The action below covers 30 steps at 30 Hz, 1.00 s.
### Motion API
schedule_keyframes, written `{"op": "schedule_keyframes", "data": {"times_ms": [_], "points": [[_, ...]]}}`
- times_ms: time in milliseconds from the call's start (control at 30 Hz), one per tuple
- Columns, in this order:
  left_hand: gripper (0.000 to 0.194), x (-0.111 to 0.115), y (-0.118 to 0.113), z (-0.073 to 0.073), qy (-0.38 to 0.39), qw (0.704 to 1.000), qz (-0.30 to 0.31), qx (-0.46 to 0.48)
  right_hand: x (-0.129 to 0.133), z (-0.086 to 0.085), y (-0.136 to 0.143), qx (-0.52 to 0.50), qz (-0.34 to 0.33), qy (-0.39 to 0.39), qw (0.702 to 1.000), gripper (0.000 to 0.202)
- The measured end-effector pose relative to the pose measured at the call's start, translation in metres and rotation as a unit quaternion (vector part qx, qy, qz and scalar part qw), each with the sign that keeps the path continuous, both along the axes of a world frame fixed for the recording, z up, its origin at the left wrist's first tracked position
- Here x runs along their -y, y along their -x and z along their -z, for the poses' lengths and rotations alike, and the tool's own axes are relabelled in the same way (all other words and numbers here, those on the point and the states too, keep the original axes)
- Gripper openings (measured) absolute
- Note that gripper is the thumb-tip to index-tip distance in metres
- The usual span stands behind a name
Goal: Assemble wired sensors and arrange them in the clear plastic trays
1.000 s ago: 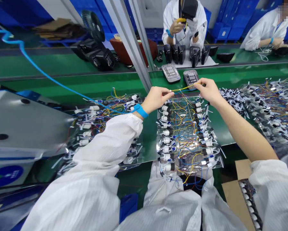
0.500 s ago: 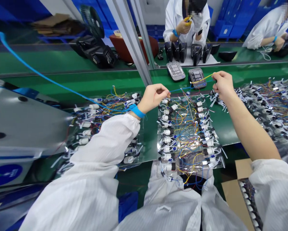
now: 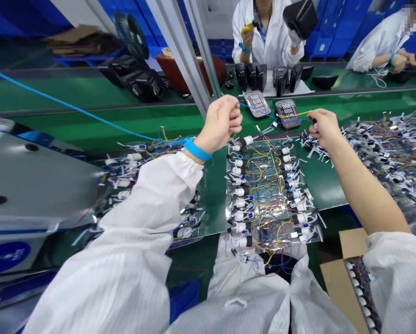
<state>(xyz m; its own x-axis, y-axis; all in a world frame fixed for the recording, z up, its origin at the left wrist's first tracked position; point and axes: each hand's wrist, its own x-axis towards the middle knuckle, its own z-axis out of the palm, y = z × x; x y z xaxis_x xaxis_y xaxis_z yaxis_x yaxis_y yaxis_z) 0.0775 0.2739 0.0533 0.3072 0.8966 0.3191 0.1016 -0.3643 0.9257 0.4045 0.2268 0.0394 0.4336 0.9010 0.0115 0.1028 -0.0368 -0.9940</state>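
1. Over the far end of the clear plastic tray, both hands are raised with a few thin wires drawn out between them.
2. The left hand is curled, thumb and forefinger seemingly pinching the end of a blue wire; the fingertips are partly hidden.
3. The right hand pinches the end of a yellow wire, its other fingers folded in.
4. These wires cross in front of two grey display units, which lie beyond the tray; whether they touch them I cannot tell.
5. On the tabletop, the tray bears two columns of white-and-black cylinders, their coloured wires tangled across the middle.
6. As for progress, I judge that one set of leads is lifted and partly spread, while most of the tray's wiring lies loose and jumbled. The columns look largely filled.
7. Similar wired parts lie to the left, a large heap to the right, and more parts fill a cardboard box below. Which of these are finished and which are waiting, I cannot tell.
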Motion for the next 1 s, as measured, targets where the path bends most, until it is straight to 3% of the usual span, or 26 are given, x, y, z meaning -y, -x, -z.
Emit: {"op": "schedule_keyframes", "data": {"times_ms": [133,267,433,633,767,900,1000], "points": [[0.048,0.009,0.008,-0.031,-0.030,0.997,-0.025,-0.059,0.024,-0.020,0.004,0.025,-0.045,-0.026,0.998,0.025],[0.046,0.034,0.021,-0.057,-0.029,0.998,-0.008,-0.051,0.054,-0.045,0.009,0.036,-0.083,-0.048,0.995,0.028],[0.053,0.064,0.038,-0.080,-0.046,0.998,0.045,0.026,0.088,-0.075,0.022,0.029,-0.122,-0.093,0.988,0.028],[0.053,0.090,0.079,-0.103,-0.091,0.996,-0.004,0.025,0.124,-0.106,0.041,0.048,-0.147,-0.124,0.980,0.026],[0.050,0.094,0.097,-0.109,-0.099,0.994,-0.042,0.022,0.133,-0.109,0.044,0.077,-0.133,-0.087,0.984,0.032],[0.053,0.094,0.094,-0.118,-0.122,0.991,-0.057,0.007,0.129,-0.099,0.045,0.101,-0.164,-0.061,0.979,0.030],[0.056,0.095,0.089,-0.127,-0.162,0.985,-0.061,-0.008,0.126,-0.097,0.048,0.113,-0.153,-0.114,0.975,0.024]]}}
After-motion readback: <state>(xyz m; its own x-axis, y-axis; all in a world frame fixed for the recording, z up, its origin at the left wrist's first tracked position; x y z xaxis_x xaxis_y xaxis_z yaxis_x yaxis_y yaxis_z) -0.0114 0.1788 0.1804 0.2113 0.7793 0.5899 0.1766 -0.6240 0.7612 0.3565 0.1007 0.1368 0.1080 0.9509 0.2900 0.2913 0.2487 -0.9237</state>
